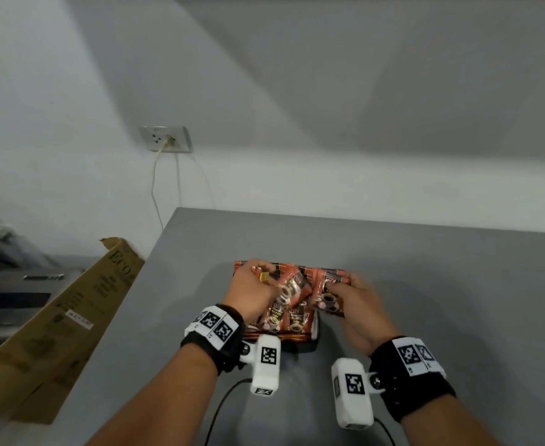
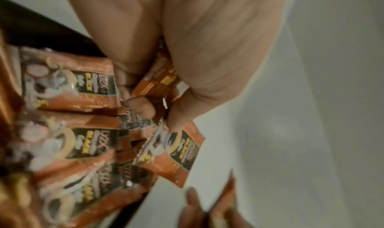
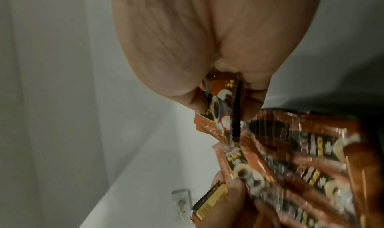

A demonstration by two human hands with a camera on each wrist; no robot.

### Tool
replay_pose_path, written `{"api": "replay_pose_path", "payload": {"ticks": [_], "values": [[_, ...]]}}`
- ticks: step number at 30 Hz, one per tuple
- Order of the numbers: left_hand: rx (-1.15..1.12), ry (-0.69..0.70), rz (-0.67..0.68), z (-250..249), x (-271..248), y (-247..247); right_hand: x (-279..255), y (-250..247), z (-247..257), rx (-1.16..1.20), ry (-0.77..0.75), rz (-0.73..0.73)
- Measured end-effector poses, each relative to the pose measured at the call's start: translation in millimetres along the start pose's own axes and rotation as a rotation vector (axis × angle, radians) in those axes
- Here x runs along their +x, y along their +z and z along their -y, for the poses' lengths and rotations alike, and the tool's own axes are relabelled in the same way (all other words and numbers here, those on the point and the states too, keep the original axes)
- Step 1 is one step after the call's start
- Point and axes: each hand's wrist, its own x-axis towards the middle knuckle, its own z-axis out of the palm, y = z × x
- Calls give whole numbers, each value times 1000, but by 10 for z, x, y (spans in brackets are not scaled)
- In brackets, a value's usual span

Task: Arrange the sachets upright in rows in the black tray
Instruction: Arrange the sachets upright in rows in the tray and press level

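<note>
My wrists, strapped with cameras, sit nearest; past them both hands work over the tray [image 1: 309, 344] on the bench [image 1: 425, 284]. I judge the task well along: sachets [image 1: 292, 318] already stand packed in rows across the tray, though a few near the middle lean and overlap. My left hand [image 1: 254, 292] has its fingers curled round one sachet at the far left corner. My right hand [image 1: 356, 304] pinches another sachet [image 1: 329, 296] at the tray's right side, tilted and not yet seated. Those two remain, plus straightening.
</note>
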Motion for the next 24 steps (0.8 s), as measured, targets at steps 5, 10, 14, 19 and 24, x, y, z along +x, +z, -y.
{"api": "replay_pose_path", "payload": {"ticks": [5, 10, 14, 19, 24], "values": [[-339, 10, 73, -69, -144, 47, 18, 340, -12, 14, 36, 142], [-793, -170, 207, -58, -264, -102, 20, 403, 79, -13, -16, 136], [-732, -145, 185, -8, -302, -229, -40, 357, 162, 63, 29, 239], [-546, -49, 170, 34, -345, -198, -70, 458, 129, -110, 2, 241], [-475, -77, 166, 30, -340, -155, -100, 486, 119, -204, -148, 203]]}}
